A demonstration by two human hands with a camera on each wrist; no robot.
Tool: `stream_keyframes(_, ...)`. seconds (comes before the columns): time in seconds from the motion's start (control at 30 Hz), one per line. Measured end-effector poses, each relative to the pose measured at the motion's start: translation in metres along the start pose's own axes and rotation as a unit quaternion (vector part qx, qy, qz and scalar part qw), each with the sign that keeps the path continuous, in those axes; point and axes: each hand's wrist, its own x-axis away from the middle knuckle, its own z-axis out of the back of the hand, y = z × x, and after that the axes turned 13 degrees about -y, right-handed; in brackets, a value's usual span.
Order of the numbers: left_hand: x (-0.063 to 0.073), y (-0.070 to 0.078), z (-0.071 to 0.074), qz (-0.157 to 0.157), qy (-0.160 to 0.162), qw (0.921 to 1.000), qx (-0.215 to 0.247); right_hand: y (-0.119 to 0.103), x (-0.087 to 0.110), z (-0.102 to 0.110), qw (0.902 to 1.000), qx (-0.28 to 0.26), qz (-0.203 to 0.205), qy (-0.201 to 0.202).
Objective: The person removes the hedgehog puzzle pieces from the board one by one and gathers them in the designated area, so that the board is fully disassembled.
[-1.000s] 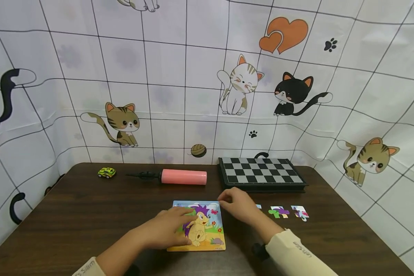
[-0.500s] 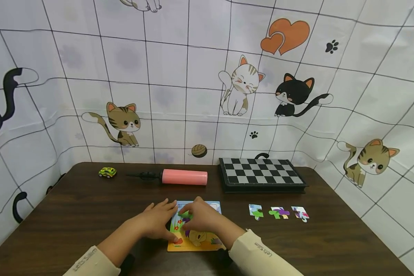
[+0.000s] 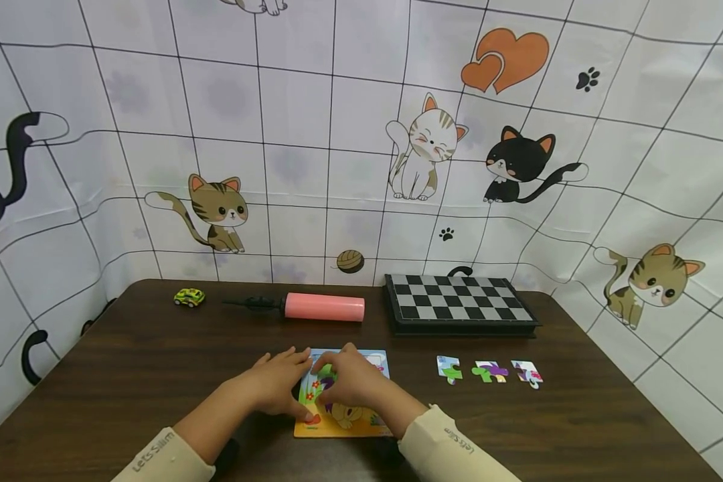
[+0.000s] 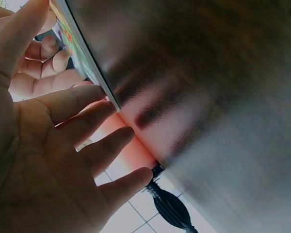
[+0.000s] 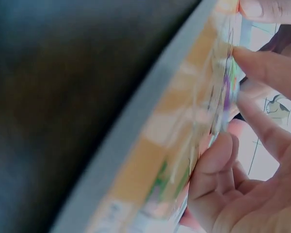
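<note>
A hedgehog jigsaw puzzle point(image 3: 313, 428) with a purple, green and yellow picture lies flat on the table, partly covered by my hands. My left hand point(image 3: 277, 383) rests at its left edge, fingers spread and fingertips near the upper left corner, thumb on the lower left. My right hand point(image 3: 355, 380) reaches over the middle of the puzzle, thumb and index finger apart with their tips on its surface. In the right wrist view, its other fingers point(image 5: 213, 160) are bent against the puzzle. To the right lie three loose puzzle pieces point(image 3: 448, 368), apart from the board.
Behind the puzzle, a pink hand pump point(image 3: 325, 307) with a black nozzle lies on the table. A black and white checkered board case point(image 3: 460, 304) stands at the back right, and a small green toy car point(image 3: 189, 297) at the back left. A cat-print curtain point(image 3: 295, 167) hangs behind.
My right hand has moved left from the puzzle's upper right corner onto its middle. My left hand has drawn back from the picture to the left edge. The loose pieces stayed in place.
</note>
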Motion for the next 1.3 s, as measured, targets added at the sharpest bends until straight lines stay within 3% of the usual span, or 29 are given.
stream_keyframes(0.33,0.001,0.001,0.000,-0.001,0.003,1.0000,0.005,-0.002,0.004,-0.005,0.9954,-0.035,0.036,0.082)
stream_keyframes(0.67,-0.002,0.001,0.000,-0.001,0.005,1.0000,0.005,0.006,0.003,-0.004,0.9845,-0.142,0.075,0.071)
stream_keyframes(0.8,-0.002,0.000,0.000,0.000,0.003,1.0000,0.002,0.015,0.006,-0.001,0.9689,-0.227,0.081,0.058)
stream_keyframes(0.9,-0.003,0.000,0.000,0.002,0.001,1.0000,0.002,0.024,0.011,0.002,0.9554,-0.283,0.069,0.045)
stream_keyframes(0.97,-0.003,0.001,0.000,0.004,-0.001,1.0000,0.002,0.031,0.015,0.005,0.9517,-0.300,0.054,0.038)
stream_keyframes(1.3,-0.005,0.000,-0.001,0.011,-0.003,0.9999,-0.006,0.072,0.048,0.022,0.9493,-0.310,-0.022,0.049)
